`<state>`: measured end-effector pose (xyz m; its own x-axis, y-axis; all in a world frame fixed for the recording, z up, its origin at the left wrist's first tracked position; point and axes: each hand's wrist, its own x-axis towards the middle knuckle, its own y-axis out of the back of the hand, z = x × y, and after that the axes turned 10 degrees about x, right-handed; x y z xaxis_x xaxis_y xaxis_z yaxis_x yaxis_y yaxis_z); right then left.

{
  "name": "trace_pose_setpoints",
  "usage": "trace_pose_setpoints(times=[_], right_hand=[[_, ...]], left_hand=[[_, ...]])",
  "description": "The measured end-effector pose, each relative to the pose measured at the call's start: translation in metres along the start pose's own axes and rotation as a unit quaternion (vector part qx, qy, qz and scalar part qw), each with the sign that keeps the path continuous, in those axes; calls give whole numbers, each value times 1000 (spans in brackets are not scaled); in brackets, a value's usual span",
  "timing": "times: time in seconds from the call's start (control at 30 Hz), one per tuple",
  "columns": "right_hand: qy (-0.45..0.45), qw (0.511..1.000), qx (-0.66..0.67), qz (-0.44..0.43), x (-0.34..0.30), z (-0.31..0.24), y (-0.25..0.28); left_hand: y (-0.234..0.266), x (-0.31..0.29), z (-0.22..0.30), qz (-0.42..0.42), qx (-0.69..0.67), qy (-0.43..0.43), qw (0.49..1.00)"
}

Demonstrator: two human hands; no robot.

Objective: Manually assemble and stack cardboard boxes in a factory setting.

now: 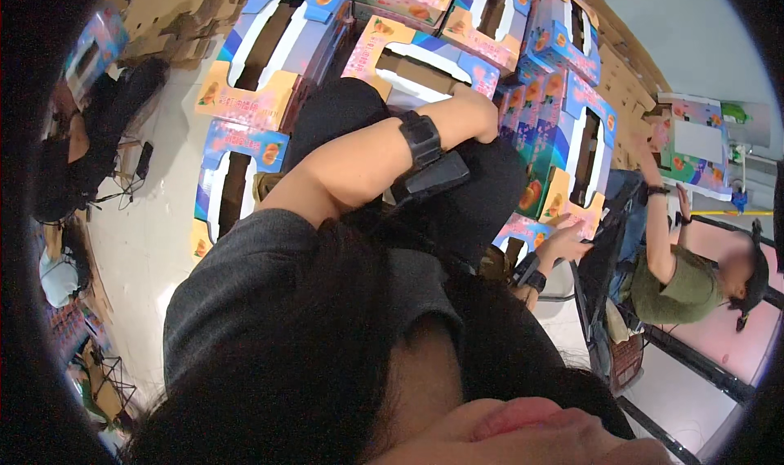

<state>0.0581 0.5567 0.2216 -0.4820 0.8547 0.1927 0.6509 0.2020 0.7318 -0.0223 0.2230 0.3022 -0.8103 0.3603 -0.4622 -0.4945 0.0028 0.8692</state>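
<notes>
My left forearm crosses over my knees, with a black strapped device on the wrist. My left hand bends down beside a peach-and-blue handled carton; its fingers are hidden. Lower right, my right hand rests at the near end of an upright carton with fruit pictures. Its fingers look partly stretched out, and I see nothing gripped in them. A dark edge lies just beside the fingertips, too unclear to name. Another handled carton stands left of my knees.
More cartons crowd the far side, next to brown cardboard. At right, a person in a green shirt raises both hands toward a colourful carton. Black frame bars stand near that person. Another person's dark-clothed legs are at left.
</notes>
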Motion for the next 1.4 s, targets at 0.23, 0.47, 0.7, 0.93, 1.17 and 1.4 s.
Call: trace_pose_setpoints(times=[0.23,0.47,0.7,0.93,1.17,1.4], right_hand=[[472,823,206,-241,-74,-100,-3],[373,680,201,-599,-99,-73,-148],[313,779,99,-534,-106,-16,-228],[257,754,100,-597,-98,3,-224],[603,693,-16,-395,-98,-87,-209],[763,542,-11,-350,-108,-202,-260]], left_hand=[[41,-90,-96,281,-308,-105,903],[-59,-88,-170,163,-553,118,808],[-176,-14,-209,119,-411,212,879],[-204,13,-209,112,-267,238,927],[-247,2,-221,290,-145,162,932],[-244,2,-223,290,-230,139,918]])
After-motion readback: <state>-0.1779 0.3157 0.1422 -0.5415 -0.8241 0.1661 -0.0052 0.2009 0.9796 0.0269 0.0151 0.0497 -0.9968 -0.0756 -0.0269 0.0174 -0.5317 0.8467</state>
